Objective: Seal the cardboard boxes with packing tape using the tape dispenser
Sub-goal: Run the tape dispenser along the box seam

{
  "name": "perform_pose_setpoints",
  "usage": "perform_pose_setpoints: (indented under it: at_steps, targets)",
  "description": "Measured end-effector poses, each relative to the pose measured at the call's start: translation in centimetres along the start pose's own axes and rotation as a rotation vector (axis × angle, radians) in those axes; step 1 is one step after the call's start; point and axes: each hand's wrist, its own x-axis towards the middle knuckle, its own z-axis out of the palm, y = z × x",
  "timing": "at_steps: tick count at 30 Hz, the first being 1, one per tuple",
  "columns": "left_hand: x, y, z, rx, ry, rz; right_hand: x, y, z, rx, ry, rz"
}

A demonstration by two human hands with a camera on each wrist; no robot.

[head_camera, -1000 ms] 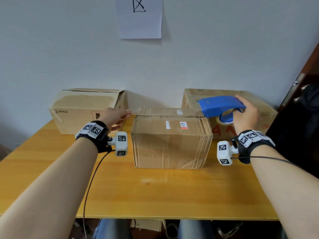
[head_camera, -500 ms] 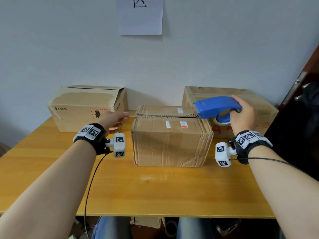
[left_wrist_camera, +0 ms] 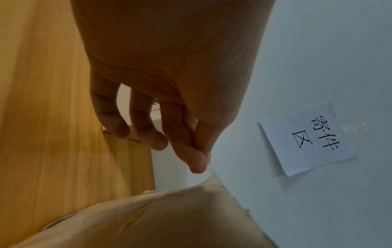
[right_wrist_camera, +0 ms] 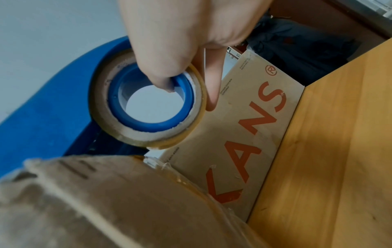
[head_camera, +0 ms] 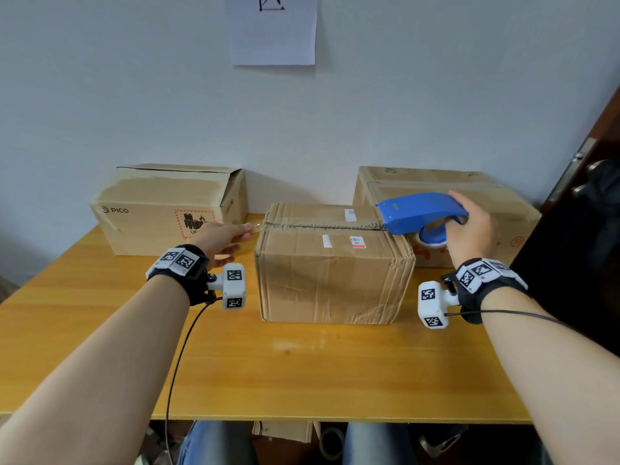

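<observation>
A closed cardboard box (head_camera: 332, 276) stands in the middle of the wooden table (head_camera: 302, 374). My right hand (head_camera: 469, 229) grips the blue tape dispenser (head_camera: 419, 213) at the box's top right edge; its thumb (right_wrist_camera: 161, 67) hooks into the core of the tape roll (right_wrist_camera: 148, 107). Clear tape stretches from the dispenser along the box's top seam to the left. My left hand (head_camera: 221, 236) pinches the free tape end (head_camera: 256, 226) just past the box's top left edge. In the left wrist view thumb and fingers (left_wrist_camera: 195, 151) are pressed together above the box corner (left_wrist_camera: 212, 184).
A PICO box (head_camera: 161, 213) with a raised flap stands at the back left. A larger box with red lettering (head_camera: 446, 209) stands at the back right behind the dispenser. A paper sign (head_camera: 273, 28) hangs on the wall. A dark door (head_camera: 587, 213) borders the right side.
The dispenser has come down from above the box to its top right edge. My left hand has sunk slightly with the tape end, so the tape lies lower along the seam.
</observation>
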Motion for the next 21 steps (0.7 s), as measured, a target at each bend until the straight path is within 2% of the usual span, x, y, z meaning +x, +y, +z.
perform_pose_setpoints:
  at_steps: [6, 16, 19, 21]
  targets:
    - [-0.5, -0.5, 1.5, 0.017, -0.046, -0.037, 0.2, 0.1, 0.3, -0.011, 0.007, 0.013]
    - [-1.1, -1.2, 2.5, 0.024, -0.028, 0.016, -0.4, 0.2, 0.6, -0.066, 0.037, 0.002]
    - [-1.4, -1.1, 2.8, 0.115, -0.037, 0.011, -0.7, 0.0, 0.6, -0.084, 0.041, -0.001]
    - [-1.8, -1.0, 2.9, 0.230, -0.090, -0.051, -1.0, 0.2, 0.7, -0.095, 0.039, -0.010]
